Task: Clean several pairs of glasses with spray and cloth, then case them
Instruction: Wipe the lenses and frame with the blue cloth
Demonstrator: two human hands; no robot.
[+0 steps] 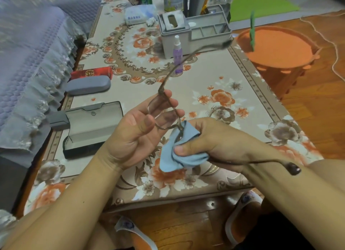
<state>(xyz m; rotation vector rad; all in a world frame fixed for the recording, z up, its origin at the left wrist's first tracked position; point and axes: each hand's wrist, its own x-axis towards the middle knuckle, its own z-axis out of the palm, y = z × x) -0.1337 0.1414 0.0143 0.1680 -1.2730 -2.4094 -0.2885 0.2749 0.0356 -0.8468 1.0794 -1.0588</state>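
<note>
A pair of brown thin-framed glasses (164, 117) is held above the table, both temples unfolded. My left hand (143, 130) holds one lens rim between thumb and fingers. My right hand (201, 139) pinches a light blue cloth (182, 151) wrapped round the other lens. One temple points up toward the back, the other runs across my right wrist. A purple spray bottle (177, 54) stands upright behind the hands. An open black case (93, 126) lies at the left. Behind it lie a shut grey case (87, 85) and a red case (93, 73).
The floral tablecloth (224, 93) covers a low table. A grey organiser box (192, 31) and a tissue pack (138, 14) stand at the back. An orange basket (276, 52) sits on the wooden floor at the right. A quilted sofa cover (28, 63) borders the left.
</note>
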